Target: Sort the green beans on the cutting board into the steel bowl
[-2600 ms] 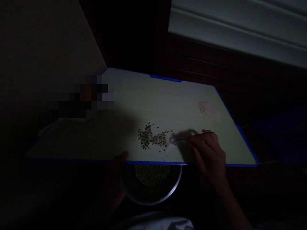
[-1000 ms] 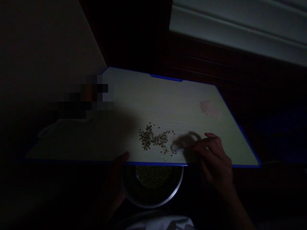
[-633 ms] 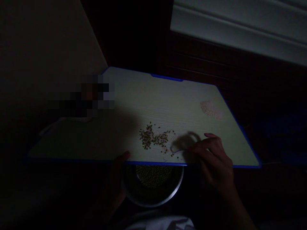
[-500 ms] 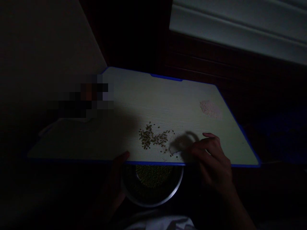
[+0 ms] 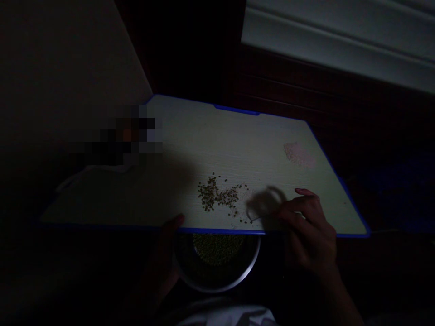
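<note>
My right hand (image 5: 311, 226) is closed in a pinch on a thin, flat piece (image 5: 261, 218) whose kind is too dim to make out. Its end touches the tabletop just right of a scatter of small green beans (image 5: 217, 194). The thumb of my left hand (image 5: 170, 244) lies over the table's front edge. Its other fingers are hidden in the dark, against the left side of a metal bowl (image 5: 244, 274). Many green beans (image 5: 217, 249) lie inside the bowl, which is partly under the table edge.
The pale table (image 5: 231, 140) has a blue rim. A small heap of pinkish grains (image 5: 299, 154) lies at its right. A blurred-out patch (image 5: 125, 136) covers something at the left edge. Pale fabric (image 5: 231, 316) shows below the bowl. The room is very dark.
My right hand has moved a little to the right with the thin piece, away from the scattered beans. My left hand and the bowl stay nearly still.
</note>
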Available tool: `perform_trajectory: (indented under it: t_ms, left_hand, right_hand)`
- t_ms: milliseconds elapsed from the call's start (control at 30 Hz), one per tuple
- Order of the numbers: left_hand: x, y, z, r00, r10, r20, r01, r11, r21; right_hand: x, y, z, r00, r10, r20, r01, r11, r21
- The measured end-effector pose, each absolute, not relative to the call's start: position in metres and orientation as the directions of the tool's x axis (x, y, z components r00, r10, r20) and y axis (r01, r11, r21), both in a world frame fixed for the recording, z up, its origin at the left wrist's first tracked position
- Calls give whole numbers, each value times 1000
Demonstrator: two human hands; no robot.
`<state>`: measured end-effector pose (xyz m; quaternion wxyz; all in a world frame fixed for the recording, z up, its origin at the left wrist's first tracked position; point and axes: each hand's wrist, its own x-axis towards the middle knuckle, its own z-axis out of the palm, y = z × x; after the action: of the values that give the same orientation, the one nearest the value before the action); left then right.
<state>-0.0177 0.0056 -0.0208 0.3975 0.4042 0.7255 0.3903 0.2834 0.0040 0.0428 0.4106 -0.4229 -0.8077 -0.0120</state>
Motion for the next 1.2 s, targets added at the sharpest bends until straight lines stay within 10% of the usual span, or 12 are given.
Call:
perform_trajectory:
  t_ms: [1200]
  left_hand:
    - [-14, 4, -9, -386, 861, -331, 139, 409, 902]
  right_hand:
    - [265, 10, 55, -396, 691, 604, 660, 672, -336]
